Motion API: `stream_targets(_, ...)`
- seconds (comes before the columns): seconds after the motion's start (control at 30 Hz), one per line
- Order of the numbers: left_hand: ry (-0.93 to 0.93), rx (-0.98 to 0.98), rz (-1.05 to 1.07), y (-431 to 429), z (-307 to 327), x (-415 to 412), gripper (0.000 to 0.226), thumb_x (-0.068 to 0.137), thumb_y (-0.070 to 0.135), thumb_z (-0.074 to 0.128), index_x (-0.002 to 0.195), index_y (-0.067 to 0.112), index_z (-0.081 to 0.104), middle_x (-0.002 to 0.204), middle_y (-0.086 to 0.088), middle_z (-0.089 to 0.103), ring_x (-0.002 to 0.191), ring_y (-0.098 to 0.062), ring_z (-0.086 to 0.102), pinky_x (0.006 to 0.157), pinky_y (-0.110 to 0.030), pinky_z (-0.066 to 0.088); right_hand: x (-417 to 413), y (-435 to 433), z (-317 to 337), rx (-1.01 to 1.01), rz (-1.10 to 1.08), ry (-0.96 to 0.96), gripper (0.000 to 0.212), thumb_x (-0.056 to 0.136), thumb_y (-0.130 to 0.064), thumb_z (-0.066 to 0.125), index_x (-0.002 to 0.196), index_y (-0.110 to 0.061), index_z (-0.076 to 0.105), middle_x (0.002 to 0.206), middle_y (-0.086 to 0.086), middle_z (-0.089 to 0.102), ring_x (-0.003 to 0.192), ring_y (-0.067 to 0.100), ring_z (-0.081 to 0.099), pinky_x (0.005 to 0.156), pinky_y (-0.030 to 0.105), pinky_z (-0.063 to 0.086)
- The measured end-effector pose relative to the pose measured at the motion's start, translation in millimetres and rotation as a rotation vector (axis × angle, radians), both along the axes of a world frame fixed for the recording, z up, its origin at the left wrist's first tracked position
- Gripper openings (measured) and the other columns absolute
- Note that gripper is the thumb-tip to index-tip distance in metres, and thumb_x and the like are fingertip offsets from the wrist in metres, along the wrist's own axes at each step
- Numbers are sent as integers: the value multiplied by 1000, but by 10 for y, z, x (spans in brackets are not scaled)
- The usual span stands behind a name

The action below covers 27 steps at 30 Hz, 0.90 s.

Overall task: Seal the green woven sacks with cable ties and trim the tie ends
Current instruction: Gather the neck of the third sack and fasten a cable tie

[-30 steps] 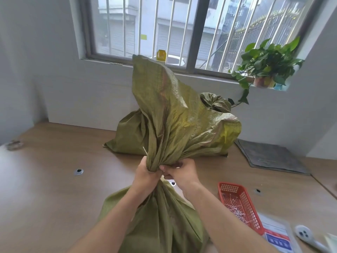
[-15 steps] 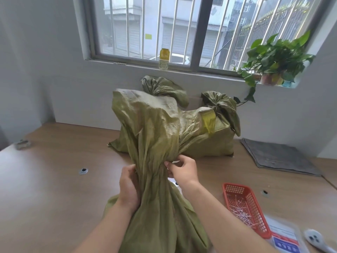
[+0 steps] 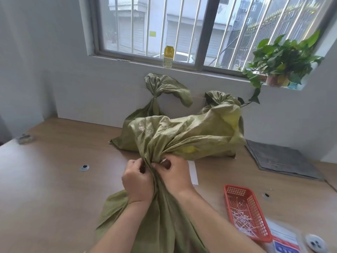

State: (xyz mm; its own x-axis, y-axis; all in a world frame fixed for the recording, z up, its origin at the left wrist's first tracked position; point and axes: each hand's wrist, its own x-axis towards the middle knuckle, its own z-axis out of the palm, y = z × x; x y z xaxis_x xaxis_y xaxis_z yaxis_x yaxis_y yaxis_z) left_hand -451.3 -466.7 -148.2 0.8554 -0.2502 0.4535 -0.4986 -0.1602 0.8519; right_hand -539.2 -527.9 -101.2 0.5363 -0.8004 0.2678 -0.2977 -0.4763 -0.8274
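Note:
A green woven sack (image 3: 160, 221) lies on the wooden table in front of me, its gathered neck bunched between my hands and its loose top (image 3: 184, 136) flopped over to the right. My left hand (image 3: 136, 181) grips the neck from the left. My right hand (image 3: 175, 174) pinches the neck from the right, where a small white piece, probably a cable tie (image 3: 163, 160), shows at the fingertips. Two more green sacks stand tied at the wall: one (image 3: 155, 99) at centre, another (image 3: 218, 99) to its right, partly hidden.
A red plastic basket (image 3: 237, 190) with white tie offcuts sits at the right front, beside a plastic packet (image 3: 284, 241) and a white tool (image 3: 315, 243). A grey mat (image 3: 280, 159) lies right, a potted plant (image 3: 280, 64) and a yellow bottle (image 3: 168, 56) on the sill.
The sack's tall loose top has dropped from upright to flopped over rightward, uncovering the tied sacks behind. Both hands stayed at the neck and came closer together.

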Motion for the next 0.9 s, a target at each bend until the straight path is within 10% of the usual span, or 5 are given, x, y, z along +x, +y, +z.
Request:
stream_targets(0.33, -66, -27, -265, 134, 15, 65, 18, 80, -6, 76, 73, 10, 76, 69, 3, 67, 63, -15, 59, 58, -13, 41, -60, -172, 173, 510, 188, 54, 17, 89, -10, 81, 99, 3, 77, 88, 20, 78, 71, 25, 71, 74, 40, 61)
stream_targets(0.6, 404, -249, -475, 245, 119, 140, 16, 91, 2, 75, 95, 15, 84, 88, 1, 82, 88, -21, 78, 87, -36, 60, 68, -94, 99, 586, -18, -112, 4, 91, 1, 73, 92, 0, 77, 76, 10, 75, 59, 17, 69, 52, 24, 55)
stream_targets(0.9, 570, -415, -561, 341, 190, 165, 12, 87, -6, 74, 94, 3, 79, 86, -18, 79, 81, -30, 77, 82, -33, 64, 137, -143, -27, 497, -181, -102, 25, 71, -27, 86, 83, -6, 79, 76, 6, 80, 71, 26, 79, 76, 50, 66)
